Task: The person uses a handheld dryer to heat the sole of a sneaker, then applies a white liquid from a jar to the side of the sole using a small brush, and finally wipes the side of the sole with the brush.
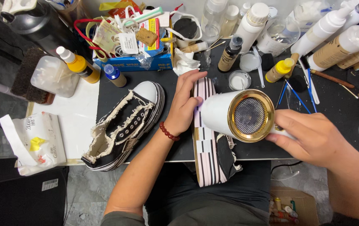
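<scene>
My right hand point(313, 136) grips a white hair dryer point(240, 114) with a gold rear ring, its nozzle aimed left at a sneaker. That sneaker point(208, 138) lies on its side, showing a thick sole with pink and black stripes, over the table's front edge. My left hand point(186, 102) rests flat on the sole near the toe, with a red bead bracelet at the wrist. A second black canvas sneaker point(125, 125) with frayed white edges and a white toe cap stands upright to the left.
A black mat point(338, 121) covers the table. Bottles, small jars and brushes point(309, 79) crowd the back. A blue box of odds and ends point(133, 62) sits behind the shoes, a yellow bottle point(79, 65) and wipes packet point(35, 142) at left.
</scene>
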